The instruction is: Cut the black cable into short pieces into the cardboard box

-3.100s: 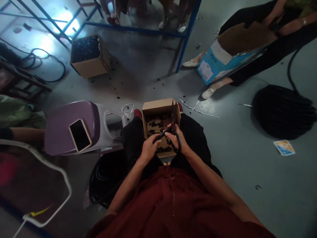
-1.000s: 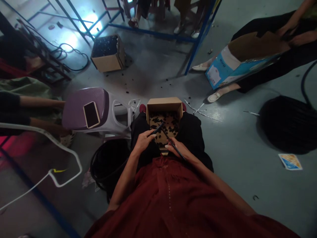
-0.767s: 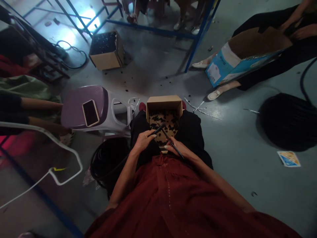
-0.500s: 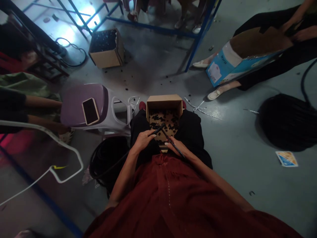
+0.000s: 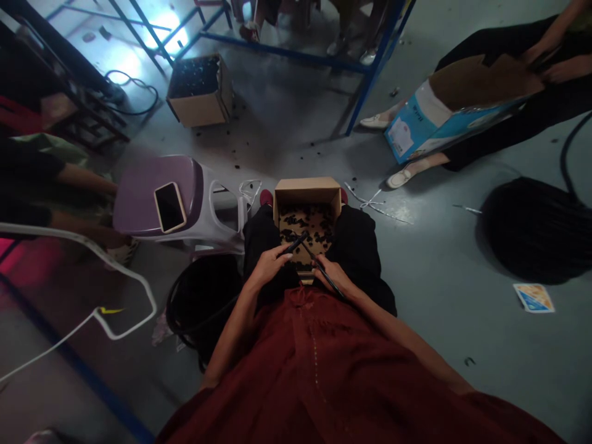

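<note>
Between my knees stands an open cardboard box [image 5: 308, 184] with many small black pieces on its bottom. My left hand [image 5: 269, 265] is closed on a black cable end [image 5: 296, 242], which points up and right over the box. My right hand [image 5: 330, 272] grips a thin dark tool [image 5: 309, 251], its tip close to the cable end and its rear part running back under my wrist. Whether the tip touches the cable is too small to tell. A coil of black cable [image 5: 203, 296] lies beside my left leg.
A purple stool [image 5: 134, 197] with a phone [image 5: 170, 208] stands at the left. Another box [image 5: 197, 110] sits ahead. At the right are a person's hands, a blue carton [image 5: 416, 126] and a black coil [image 5: 531, 228]. A white bent tube [image 5: 139, 280] crosses the left side.
My right hand and the tool have shifted slightly down and right, so the tool no longer crosses the cable end as far. My left hand has barely moved.
</note>
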Tool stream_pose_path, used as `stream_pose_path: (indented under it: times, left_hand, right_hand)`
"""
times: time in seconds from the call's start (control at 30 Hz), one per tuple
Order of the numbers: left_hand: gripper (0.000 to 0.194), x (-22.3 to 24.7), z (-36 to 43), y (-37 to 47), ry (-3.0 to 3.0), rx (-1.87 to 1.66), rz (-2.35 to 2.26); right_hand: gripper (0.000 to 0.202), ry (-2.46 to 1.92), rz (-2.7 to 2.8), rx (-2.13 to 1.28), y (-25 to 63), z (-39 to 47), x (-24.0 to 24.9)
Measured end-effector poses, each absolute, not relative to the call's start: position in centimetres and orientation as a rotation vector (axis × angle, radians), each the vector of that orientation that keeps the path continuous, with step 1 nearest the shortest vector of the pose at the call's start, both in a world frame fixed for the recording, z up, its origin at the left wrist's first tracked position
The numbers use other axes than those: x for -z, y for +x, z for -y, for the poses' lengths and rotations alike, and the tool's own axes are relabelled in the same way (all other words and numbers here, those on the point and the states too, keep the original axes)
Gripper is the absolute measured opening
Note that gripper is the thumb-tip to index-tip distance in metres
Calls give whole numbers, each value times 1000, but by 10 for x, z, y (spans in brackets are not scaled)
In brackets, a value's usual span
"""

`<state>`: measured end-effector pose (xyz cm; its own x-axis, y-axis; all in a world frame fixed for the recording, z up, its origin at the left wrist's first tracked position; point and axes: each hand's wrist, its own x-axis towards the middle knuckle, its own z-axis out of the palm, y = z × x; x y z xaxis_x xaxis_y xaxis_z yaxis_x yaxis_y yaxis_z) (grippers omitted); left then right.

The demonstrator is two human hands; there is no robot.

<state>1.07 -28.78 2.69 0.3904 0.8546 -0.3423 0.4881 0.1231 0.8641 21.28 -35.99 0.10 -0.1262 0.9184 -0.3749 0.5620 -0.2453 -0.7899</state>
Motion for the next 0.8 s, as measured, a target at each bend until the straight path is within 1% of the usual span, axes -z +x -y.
stream_pose_path:
  times: [0.2, 0.47, 0.8]
  left_hand:
    - [42, -26, 288, 12, 1521, -391, -1255]
    - [36, -23, 284, 14, 1569, -385, -1250]
    - [37, -12, 274, 16, 1636, -286, -1259]
  right_hand:
    - [23, -1791, 1653, -1305, 212, 363, 2]
    - [20, -1823, 1634, -1324, 212, 364, 3]
    - [18, -1826, 1636, -1292, 211, 361, 12]
